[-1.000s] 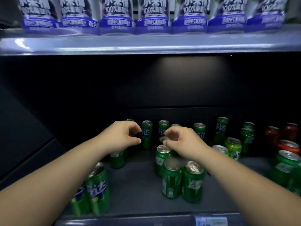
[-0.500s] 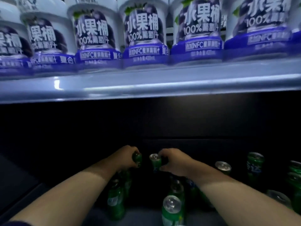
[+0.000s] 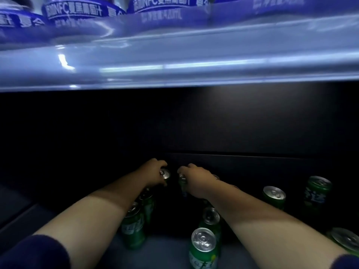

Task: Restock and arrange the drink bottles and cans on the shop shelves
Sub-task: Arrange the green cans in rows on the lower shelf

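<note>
Both task cans are held way at the back of the lower shelf [image 3: 169, 255], right by the dark rear wall. The left grip [image 3: 154, 171] is wrapped round the top of one green soda can [image 3: 165, 174], with its silver lid showing past the fingers. The right grip [image 3: 196, 178] is curled over a second green can [image 3: 182, 183], which is mostly hidden under the hand. The two are kept side by side, close, though contact can't be told.

Both cans are upright, long axis vertical, and are taken from above. What probably matters next: the front rows lie straight toward the camera along each forearm. A left-lane can [image 3: 134, 230] is tucked under the left arm, and a front can [image 3: 204, 247] is parked below the right one. So any pull forward is likely blocked unless the cans are lifted, and the upper shelf [image 3: 174, 61] looks low.
</note>
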`<state>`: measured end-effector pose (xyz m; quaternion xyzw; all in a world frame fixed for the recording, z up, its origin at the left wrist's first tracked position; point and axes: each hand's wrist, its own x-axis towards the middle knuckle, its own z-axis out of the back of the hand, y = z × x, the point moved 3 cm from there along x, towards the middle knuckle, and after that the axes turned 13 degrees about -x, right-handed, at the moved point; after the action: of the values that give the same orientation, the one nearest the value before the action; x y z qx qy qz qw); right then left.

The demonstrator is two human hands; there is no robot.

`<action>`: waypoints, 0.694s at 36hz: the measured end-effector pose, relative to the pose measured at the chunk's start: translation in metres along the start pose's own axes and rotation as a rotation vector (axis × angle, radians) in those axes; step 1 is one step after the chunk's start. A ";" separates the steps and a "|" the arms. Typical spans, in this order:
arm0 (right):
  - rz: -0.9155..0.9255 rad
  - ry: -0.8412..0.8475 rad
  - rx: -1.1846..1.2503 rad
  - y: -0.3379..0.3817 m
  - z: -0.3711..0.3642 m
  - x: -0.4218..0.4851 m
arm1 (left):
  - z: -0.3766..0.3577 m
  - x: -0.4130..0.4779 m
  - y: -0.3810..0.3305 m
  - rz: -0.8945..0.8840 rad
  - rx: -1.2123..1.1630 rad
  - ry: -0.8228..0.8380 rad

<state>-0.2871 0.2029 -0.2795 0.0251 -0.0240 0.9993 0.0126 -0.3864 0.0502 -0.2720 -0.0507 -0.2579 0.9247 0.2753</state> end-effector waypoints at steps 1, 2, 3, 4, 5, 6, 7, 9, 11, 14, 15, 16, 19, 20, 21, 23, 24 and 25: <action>-0.011 -0.020 0.000 -0.001 -0.001 0.001 | -0.001 -0.001 -0.001 -0.012 -0.003 -0.006; -0.018 -0.022 -0.002 -0.001 -0.003 0.001 | -0.004 -0.002 -0.003 -0.026 -0.001 -0.005; -0.017 -0.015 -0.012 -0.002 -0.004 0.001 | -0.005 -0.003 -0.004 -0.042 0.001 -0.001; -0.016 -0.007 -0.029 -0.002 -0.006 0.001 | -0.008 -0.002 -0.005 -0.062 -0.007 0.004; -0.016 -0.008 -0.051 -0.001 -0.007 0.000 | -0.009 -0.002 -0.007 -0.078 -0.019 0.007; -0.018 -0.022 -0.068 0.000 -0.008 -0.001 | -0.010 -0.003 -0.008 -0.093 -0.034 0.007; -0.021 -0.047 -0.069 0.001 -0.008 -0.002 | -0.010 -0.003 -0.009 -0.102 -0.044 0.003; -0.019 -0.117 -0.017 0.003 -0.005 -0.006 | -0.007 -0.007 -0.013 -0.115 -0.070 -0.013; 0.002 -0.174 0.046 0.006 -0.001 -0.012 | -0.001 -0.013 -0.020 -0.135 -0.099 -0.029; 0.035 -0.254 0.078 0.007 0.012 -0.023 | 0.013 -0.024 -0.031 -0.186 -0.122 -0.048; 0.038 -0.279 0.098 0.006 0.019 -0.028 | 0.020 -0.029 -0.034 -0.199 -0.133 -0.049; 0.040 -0.300 0.130 0.006 0.027 -0.032 | 0.027 -0.035 -0.037 -0.212 -0.147 -0.051; 0.058 -0.332 0.255 0.008 0.057 -0.049 | 0.054 -0.052 -0.044 -0.234 -0.186 -0.053; 0.070 -0.341 0.299 0.010 0.067 -0.055 | 0.064 -0.059 -0.047 -0.238 -0.196 -0.046; 0.083 -0.356 0.344 0.013 0.078 -0.062 | 0.074 -0.068 -0.050 -0.246 -0.198 -0.040; 0.107 -0.391 0.418 0.020 0.095 -0.078 | 0.091 -0.086 -0.054 -0.266 -0.200 -0.030; 0.123 -0.406 0.445 0.025 0.102 -0.086 | 0.098 -0.096 -0.056 -0.280 -0.207 -0.025; 0.136 -0.413 0.466 0.030 0.108 -0.094 | 0.103 -0.107 -0.058 -0.292 -0.206 -0.017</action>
<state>-0.1887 0.1655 -0.1778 0.2282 0.2018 0.9502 -0.0655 -0.2922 -0.0124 -0.1591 -0.0328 -0.3580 0.8440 0.3980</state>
